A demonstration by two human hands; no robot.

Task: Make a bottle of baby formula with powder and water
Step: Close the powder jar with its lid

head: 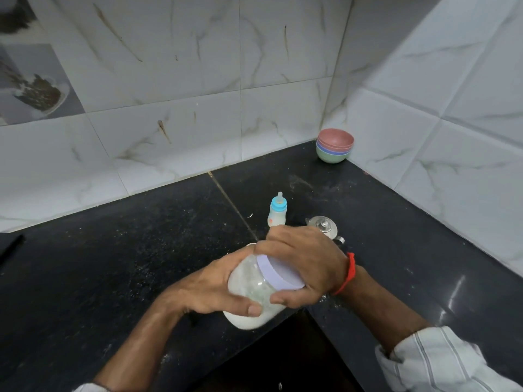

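Observation:
A clear plastic jar of white powder [249,284] is tilted above the front edge of the black counter. My left hand [209,290] grips the jar's body from the left. My right hand [302,258] is curled round its pale lilac lid [278,274]. Behind my hands a small baby bottle [277,212] with a blue collar and clear teat stands upright on the counter, holding white liquid. Just right of it a steel jug [322,226] with a lid sits partly hidden by my right hand.
The black stone counter [127,250] meets white marble-look tiled walls in a corner. A stack of coloured bowls [334,145] sits in that corner. White powder specks are scattered over the counter. A dark object [11,244] lies at the far left edge.

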